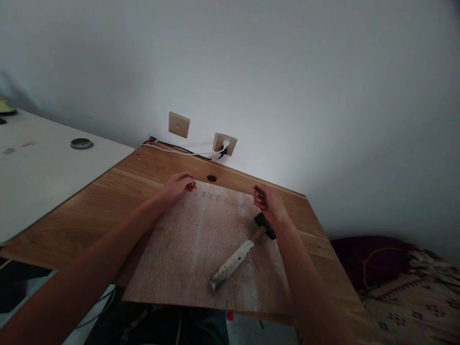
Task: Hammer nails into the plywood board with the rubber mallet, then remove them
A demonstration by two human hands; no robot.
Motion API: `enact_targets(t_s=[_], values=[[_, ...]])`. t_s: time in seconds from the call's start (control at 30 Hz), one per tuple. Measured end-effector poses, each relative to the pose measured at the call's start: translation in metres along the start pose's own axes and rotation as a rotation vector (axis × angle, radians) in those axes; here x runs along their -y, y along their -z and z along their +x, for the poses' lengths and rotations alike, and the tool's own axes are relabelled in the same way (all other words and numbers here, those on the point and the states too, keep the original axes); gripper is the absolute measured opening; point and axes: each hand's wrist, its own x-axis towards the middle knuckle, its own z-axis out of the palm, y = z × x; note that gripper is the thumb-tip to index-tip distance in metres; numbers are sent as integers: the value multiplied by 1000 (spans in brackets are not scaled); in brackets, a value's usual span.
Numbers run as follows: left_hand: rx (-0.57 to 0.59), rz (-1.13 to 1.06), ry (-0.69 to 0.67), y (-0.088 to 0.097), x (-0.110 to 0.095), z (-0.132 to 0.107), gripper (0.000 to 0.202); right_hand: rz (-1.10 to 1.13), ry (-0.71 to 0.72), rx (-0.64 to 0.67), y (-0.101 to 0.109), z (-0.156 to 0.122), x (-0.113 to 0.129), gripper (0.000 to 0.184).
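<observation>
A thin plywood board lies on the wooden desk, its near edge reaching past the desk's front. Small nails stand in a row near its far edge. At the board's far left corner is my left hand, fingers curled together; what they hold, if anything, is too small to see. My right hand is raised by the far right corner with its fingers pinched, and their contents cannot be made out. Below the right wrist rests a hammer with a dark head and a worn, whitish grip, lying diagonally on the board.
The wooden desk stands against the wall, with a round cable hole in it. Cables run to a wall socket. A white table adjoins on the left, bearing a round lid. Patterned fabric lies at right.
</observation>
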Motion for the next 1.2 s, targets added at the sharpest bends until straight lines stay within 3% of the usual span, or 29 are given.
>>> enact_targets(t_s=[0.13,0.23,0.33,0.5,0.6,0.67,0.73,0.8,0.9,0.97,1.07,1.2], values=[[-2,-346,145,-1,-4,-1,8,-860,157,75,-6,-10,6,24],[-19,-444,210,-2,-11,-5,4,-1361,150,75,-14,-17,11,26],[6,-381,207,-7,-17,-11,6,-1602,96,116,-22,-19,12,33],[85,-285,202,-14,-25,-18,5,-1734,53,201,-27,-16,8,30],[88,-270,205,-15,-27,-20,4,-1667,80,191,-26,-13,6,26],[83,-254,197,-15,-27,-20,5,-1488,128,133,-24,-10,5,20],[82,-224,189,-15,-27,-21,7,-1118,145,46,-21,-7,6,10],[90,-183,179,-16,-27,-22,9,-579,79,-1,-19,-6,8,11],[100,-118,166,-17,-26,-23,13,179,-82,84,-15,-8,13,16],[108,-72,145,-17,-23,-23,17,456,-124,137,-14,-12,15,15],[128,71,61,-15,-18,-18,20,533,-130,144,-15,-15,13,15],[159,396,-100,-13,-12,-8,24,155,-80,157,-16,-13,3,19]])
